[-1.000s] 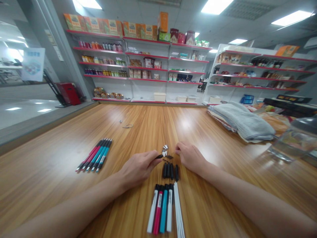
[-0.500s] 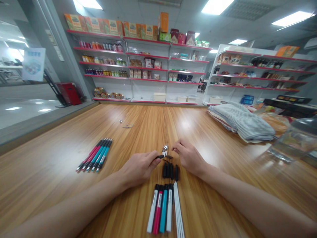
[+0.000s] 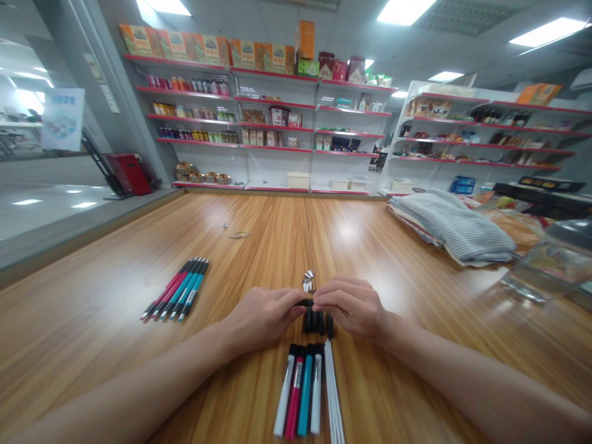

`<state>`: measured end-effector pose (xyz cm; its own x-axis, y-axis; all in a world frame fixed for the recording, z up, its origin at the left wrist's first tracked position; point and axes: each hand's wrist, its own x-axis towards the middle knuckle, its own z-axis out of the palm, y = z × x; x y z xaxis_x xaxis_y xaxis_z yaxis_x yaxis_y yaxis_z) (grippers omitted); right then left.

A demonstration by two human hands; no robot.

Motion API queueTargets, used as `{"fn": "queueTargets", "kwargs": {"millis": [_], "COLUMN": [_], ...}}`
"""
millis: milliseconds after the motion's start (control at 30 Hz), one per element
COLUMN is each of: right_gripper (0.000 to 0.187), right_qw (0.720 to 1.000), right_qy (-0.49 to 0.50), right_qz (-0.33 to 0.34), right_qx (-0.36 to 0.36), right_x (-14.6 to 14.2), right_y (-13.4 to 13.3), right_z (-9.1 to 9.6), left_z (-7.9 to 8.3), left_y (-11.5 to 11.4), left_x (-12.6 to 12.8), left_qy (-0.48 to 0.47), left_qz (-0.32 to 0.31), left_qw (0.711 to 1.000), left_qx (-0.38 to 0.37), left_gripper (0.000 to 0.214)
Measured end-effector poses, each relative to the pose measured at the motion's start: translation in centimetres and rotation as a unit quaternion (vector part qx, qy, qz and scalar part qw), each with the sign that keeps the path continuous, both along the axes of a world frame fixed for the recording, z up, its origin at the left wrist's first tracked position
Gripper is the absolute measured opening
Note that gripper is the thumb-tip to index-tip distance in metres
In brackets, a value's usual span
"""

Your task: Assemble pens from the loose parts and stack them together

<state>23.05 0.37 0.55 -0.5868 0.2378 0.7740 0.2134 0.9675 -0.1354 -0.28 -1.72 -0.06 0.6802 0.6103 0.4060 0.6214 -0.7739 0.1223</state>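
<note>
My left hand (image 3: 266, 314) pinches a short black pen grip piece (image 3: 303, 303) lying level between thumb and fingers. At the right end of that piece, my right hand (image 3: 354, 306) has its fingertips pressed together; whatever they pinch is hidden. Several more black grip pieces (image 3: 314, 320) lie just below the hands. Nearer to me are white, red and teal pen barrels (image 3: 305, 394) with black ends, and beside them thin white refills (image 3: 333, 394). Beyond my fingers sit small silver tips (image 3: 308, 275) and little white parts (image 3: 308, 287).
Assembled-looking red and teal pens (image 3: 178, 288) lie in a row at left. A ring-shaped loop (image 3: 239, 235) and a tiny shiny piece (image 3: 225, 226) are farther back. Folded cloths (image 3: 456, 228) and a clear water container (image 3: 548, 262) stand at right. Stocked shelves (image 3: 277, 148) rise behind the table.
My right hand has moved left and toward me, from beside the small parts to the end of the black grip piece. My left hand has shifted slightly, still holding that piece.
</note>
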Motion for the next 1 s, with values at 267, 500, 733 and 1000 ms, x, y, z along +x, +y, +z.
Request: {"fn": "queueTargets", "kwargs": {"millis": [267,500,733,1000], "right_gripper": [0.023,0.025,0.02,0.014], "right_qw": [0.999,0.997,0.995,0.989], "right_qy": [-0.041,-0.072,-0.073,-0.105], "right_qz": [-0.019,-0.038,-0.069,-0.106], "right_qx": [0.0,-0.002,-0.014,0.006], "right_x": [0.05,-0.12,-0.37,-0.25], "right_y": [0.37,0.65,0.72,0.75], "right_z": [-0.36,-0.5,-0.48,-0.24], "left_z": [-0.31,0.41,0.03,-0.02], "left_y": [-0.03,-0.41,-0.16,-0.23], "left_x": [0.1,0.04,0.09,0.11], "left_qy": [-0.02,-0.023,-0.03,-0.025], "left_qz": [0.034,0.033,0.035,0.046], "left_qw": [0.999,0.999,0.998,0.999], "left_qx": [0.004,-0.034,-0.041,-0.011], "left_gripper": [0.019,0.023,0.021,0.021]}}
